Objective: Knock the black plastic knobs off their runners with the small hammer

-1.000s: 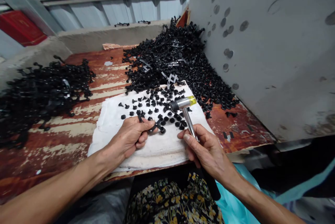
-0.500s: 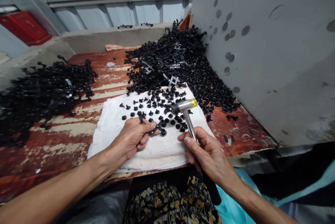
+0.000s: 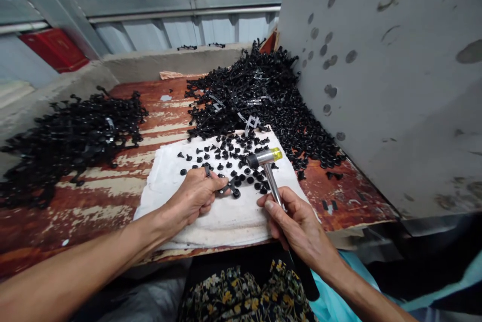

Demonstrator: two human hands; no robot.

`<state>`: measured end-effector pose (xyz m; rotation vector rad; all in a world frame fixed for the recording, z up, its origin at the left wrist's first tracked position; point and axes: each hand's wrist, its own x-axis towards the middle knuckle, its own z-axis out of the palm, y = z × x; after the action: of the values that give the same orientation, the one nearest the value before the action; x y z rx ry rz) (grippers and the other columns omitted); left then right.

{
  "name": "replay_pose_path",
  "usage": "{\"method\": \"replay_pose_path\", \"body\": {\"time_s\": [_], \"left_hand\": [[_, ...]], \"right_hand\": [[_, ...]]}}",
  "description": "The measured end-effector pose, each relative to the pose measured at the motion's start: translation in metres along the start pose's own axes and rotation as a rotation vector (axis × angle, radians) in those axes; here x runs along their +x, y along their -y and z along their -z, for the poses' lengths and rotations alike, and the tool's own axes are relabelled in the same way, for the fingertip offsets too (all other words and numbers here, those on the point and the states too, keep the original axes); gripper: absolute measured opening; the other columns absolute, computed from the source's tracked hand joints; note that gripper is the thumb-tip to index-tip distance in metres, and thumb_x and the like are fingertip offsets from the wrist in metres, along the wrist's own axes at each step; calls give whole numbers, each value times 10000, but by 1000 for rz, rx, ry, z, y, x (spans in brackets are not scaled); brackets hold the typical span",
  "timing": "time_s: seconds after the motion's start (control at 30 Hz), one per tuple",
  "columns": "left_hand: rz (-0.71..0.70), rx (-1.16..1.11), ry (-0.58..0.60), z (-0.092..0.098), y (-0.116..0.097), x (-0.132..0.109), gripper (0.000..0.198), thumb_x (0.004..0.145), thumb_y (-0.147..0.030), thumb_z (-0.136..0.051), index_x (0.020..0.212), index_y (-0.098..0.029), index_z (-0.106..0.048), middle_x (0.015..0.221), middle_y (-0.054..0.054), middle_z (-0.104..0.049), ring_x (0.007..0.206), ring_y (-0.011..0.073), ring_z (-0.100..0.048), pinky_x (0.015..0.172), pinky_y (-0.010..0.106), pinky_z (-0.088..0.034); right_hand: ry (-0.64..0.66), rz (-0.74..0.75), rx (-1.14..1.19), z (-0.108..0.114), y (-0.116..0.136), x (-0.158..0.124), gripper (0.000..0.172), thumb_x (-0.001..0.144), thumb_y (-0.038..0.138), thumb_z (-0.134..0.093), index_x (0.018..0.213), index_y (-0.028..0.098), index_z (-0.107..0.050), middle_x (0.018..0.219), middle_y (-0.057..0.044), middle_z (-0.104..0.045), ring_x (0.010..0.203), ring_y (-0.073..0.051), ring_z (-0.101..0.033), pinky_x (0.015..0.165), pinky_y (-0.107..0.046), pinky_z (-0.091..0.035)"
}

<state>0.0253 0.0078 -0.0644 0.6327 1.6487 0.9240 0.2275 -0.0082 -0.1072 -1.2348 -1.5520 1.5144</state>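
Held hammer point(image 3: 268, 171) in right hand point(image 3: 293, 216), pinched black linkage point(image 3: 227, 186) in left hand point(image 3: 196, 194)

Grasped the hammer by its metal handle between right thumb and fingers, with its black face toward the left hand's side and its yellow face away. Pinched the linkage between left thumb and curled fingers, with one round-footed end jutting toward the right hand, above or on the white cloth point(image 3: 222, 224); could not tell which. Saw small black pegs point(image 3: 229, 165) scattered just beyond both hands. Had a dark heap point(image 3: 83, 136) on the worn table point(image 3: 109, 186) left of the left hand, a larger pile point(image 3: 244, 91) farther beyond both.
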Motion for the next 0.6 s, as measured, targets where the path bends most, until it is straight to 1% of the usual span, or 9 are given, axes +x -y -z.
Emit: {"method": "replay_pose_path", "body": {"time_s": [0.1,0.2,0.3,0.37,0.43,0.47,0.5,0.53,0.6], "left_hand": [[-19,17,19,2,3,2,227,778,-166,-670,692,-175,-460,577,96,-677,290,6,-244,323,130,-114],[-56,40,42,2,4,2,231,766,-192,-690,704,-180,-467,597,88,-682,300,8,-239,327,137,-121],[-51,58,41,2,-1,1,247,729,-195,-725,700,-183,-480,560,64,-655,299,13,-244,331,149,-128],[-27,88,21,1,-6,0,254,720,-164,-716,679,-186,-466,541,56,-640,290,12,-234,332,160,-112],[-10,134,15,1,-9,1,259,726,-152,-695,681,-195,-444,559,65,-653,283,13,-225,330,167,-109],[-9,159,21,1,-10,3,256,730,-159,-687,692,-200,-437,571,68,-663,281,17,-229,329,168,-115],[-13,183,27,2,-10,5,252,733,-168,-682,704,-204,-435,577,66,-669,279,21,-233,329,169,-120],[-21,203,32,4,-9,7,247,733,-179,-680,716,-205,-435,580,60,-671,275,24,-236,330,170,-122],[-27,243,42,6,-8,12,242,734,-197,-678,730,-204,-436,582,47,-671,269,29,-250,334,174,-117]], "right_hand": [[-10,34,-31,0,0,-1,307,926,493,-458,874,205,-552,511,60,-461,472,-121,-436,437,-235,-329],[-44,115,-112,1,3,-2,283,944,441,-450,938,197,-593,640,5,-583,626,-159,-564,557,-264,-453],[-74,226,-268,2,5,-4,333,968,351,-428,1212,180,-576,944,-77,-706,821,-196,-658,753,-325,-536],[-92,363,-372,4,5,-5,399,975,271,-408,1352,182,-505,1177,-120,-679,974,-214,-672,892,-362,-533],[-109,515,-465,7,3,-5,465,963,170,-391,1424,199,-446,1296,-129,-622,1075,-215,-651,950,-360,-524],[-112,571,-524,9,3,-5,505,951,126,-383,1449,206,-419,1268,-131,-630,1057,-211,-658,920,-350,-542],[-105,609,-599,11,2,-5,543,939,92,-376,1469,209,-392,1184,-129,-656,977,-205,-678,847,-334,-570],[-96,633,-688,14,2,-5,574,926,70,-373,1483,210,-371,1078,-119,-671,850,-193,-687,742,-312,-588],[-78,660,-845,18,4,-6,609,910,51,-374,1497,215,-347,916,-85,-649,634,-162,-635,570,-273,-564]]}}
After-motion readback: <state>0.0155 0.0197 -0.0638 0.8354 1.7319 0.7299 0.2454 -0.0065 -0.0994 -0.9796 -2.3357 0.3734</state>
